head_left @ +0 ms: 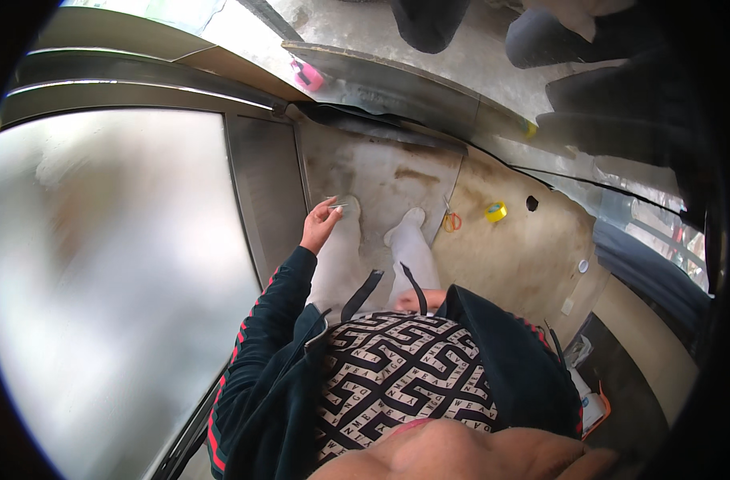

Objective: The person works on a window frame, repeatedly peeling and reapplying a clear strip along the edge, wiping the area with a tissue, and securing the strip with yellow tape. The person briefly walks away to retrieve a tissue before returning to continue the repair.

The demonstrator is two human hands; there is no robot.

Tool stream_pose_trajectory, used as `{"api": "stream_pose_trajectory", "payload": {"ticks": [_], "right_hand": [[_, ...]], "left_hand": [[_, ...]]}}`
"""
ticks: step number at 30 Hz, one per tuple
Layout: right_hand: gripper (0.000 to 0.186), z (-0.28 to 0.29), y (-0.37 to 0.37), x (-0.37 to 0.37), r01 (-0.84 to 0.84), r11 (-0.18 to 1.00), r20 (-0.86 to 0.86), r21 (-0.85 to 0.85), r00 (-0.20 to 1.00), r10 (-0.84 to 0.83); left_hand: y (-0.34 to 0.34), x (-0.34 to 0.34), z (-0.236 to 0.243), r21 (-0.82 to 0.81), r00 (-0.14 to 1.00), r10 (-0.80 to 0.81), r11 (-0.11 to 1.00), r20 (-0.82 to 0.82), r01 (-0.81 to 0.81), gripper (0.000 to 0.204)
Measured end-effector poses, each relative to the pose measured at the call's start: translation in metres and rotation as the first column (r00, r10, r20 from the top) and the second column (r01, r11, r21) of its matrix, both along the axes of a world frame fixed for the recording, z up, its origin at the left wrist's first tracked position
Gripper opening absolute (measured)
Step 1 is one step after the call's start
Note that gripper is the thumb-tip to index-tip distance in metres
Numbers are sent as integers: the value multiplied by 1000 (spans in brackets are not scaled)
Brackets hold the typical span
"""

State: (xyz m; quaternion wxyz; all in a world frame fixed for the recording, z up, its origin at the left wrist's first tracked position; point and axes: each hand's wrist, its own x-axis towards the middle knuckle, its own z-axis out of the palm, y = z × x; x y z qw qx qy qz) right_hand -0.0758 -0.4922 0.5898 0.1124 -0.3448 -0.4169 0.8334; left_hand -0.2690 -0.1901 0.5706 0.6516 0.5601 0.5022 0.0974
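My left hand (322, 226) is raised in front of my left leg, fingers pinched on a thin pale stick (339, 206). The stick is too small for its kind to show. My right hand (418, 301) rests low at my lap, close to the hanging black cord (414, 282) of my clothing. Its fingers are partly hidden and smeared, so whether they hold anything cannot be made out. Both legs wear pale trousers, and my feet stand on the worn grey-brown floor.
Scissors with orange handles (452, 222) and a yellow roll of tape (495, 211) lie on the brown surface to the right, near a dark hole (532, 203). A frosted panel (125, 264) in a dark frame fills the left. A pink object (307, 76) sits beyond the ledge.
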Motion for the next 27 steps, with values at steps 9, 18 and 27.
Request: {"api": "stream_pose_trajectory", "payload": {"ticks": [9, 18, 27], "right_hand": [[49, -23, 109, -142, 1, 949, -25, 314, 1000, 8], [38, -129, 158, -81, 70, 997, -187, -42, 979, -77], [29, -381, 178, 179, 940, -41, -20, -338, -51, -999]], "left_hand": [[31, 71, -86, -168, 986, -163, 972, 21, 164, 34], [79, 73, -187, -304, 998, 33, 952, 56, -15, 49], [126, 101, -268, -346, 984, 71, 938, 164, -10, 51]]}}
